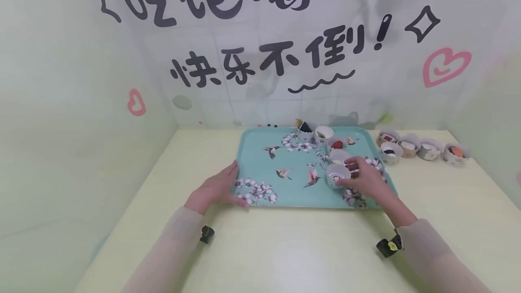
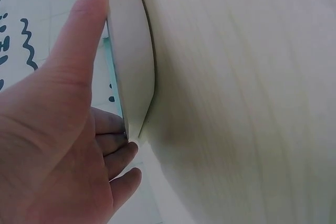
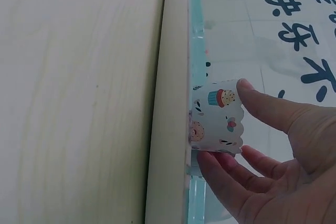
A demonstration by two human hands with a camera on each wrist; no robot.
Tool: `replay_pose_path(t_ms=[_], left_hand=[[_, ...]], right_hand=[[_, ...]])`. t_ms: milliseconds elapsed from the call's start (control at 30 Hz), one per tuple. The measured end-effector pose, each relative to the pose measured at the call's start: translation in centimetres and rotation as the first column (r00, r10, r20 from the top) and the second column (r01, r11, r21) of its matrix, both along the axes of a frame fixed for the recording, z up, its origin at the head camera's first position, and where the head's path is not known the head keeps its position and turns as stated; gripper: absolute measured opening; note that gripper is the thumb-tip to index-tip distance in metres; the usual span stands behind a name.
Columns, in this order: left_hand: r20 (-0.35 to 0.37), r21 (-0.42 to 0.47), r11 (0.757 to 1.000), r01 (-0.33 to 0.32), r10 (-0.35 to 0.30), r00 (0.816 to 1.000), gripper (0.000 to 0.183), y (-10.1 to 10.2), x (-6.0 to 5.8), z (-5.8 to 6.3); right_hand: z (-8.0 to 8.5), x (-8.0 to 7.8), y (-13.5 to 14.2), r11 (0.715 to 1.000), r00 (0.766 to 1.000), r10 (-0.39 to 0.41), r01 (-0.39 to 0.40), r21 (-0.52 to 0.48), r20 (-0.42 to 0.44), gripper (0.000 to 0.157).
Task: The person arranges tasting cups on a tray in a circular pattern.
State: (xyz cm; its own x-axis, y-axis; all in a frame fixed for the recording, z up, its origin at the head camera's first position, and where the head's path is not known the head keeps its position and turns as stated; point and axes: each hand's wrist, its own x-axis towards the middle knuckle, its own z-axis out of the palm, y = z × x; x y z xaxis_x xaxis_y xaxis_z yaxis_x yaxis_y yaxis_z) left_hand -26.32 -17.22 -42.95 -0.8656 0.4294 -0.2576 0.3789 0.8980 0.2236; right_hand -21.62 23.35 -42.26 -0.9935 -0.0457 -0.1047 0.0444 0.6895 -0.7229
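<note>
My right hand point(image 1: 368, 181) grips a white paper baking cup point(image 1: 338, 177) over the right half of a turquoise tray point(image 1: 260, 164) printed with birds and blossoms. In the right wrist view the cup point(image 3: 216, 116) shows cupcake and donut prints and a scalloped rim, with the thumb on one side and fingers on the other. Behind the cup stand several more in a line, among them one with red contents point(image 1: 337, 145) and one with a dark wedge point(image 1: 305, 131). My left hand point(image 1: 220, 186) rests at the tray's front left corner, its thumb along the front edge.
Several filled paper cups point(image 1: 429, 148) stand on the pale wooden table point(image 1: 309, 248) right of the tray. A wall with dark lettering point(image 1: 281, 58) rises close behind the tray, and side walls flank the table.
</note>
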Motion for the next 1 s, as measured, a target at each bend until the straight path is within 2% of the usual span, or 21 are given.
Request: replay_pose_path(t_ms=[200,533,1000], left_hand=[[-0.006,-0.019,1.000,-0.009,0.008,1.000,0.134,0.1,0.1,-0.3],[0.003,-0.022,1.000,-0.007,0.007,1.000,0.134,-0.1,0.2,0.5],[0.009,-0.006,1.000,-0.009,0.009,1.000,0.135,0.0,0.1,0.1]], right_hand=[[-0.1,0.3,0.2,1.000,1.000,0.002,-0.002,-0.008,-0.014,0.072],[0.7,0.4,1.4,1.000,0.999,0.001,-0.002,-0.019,-0.041,0.067],[1.7,0.7,3.5,1.000,0.997,-0.018,0.019,0.014,-0.080,0.067]])
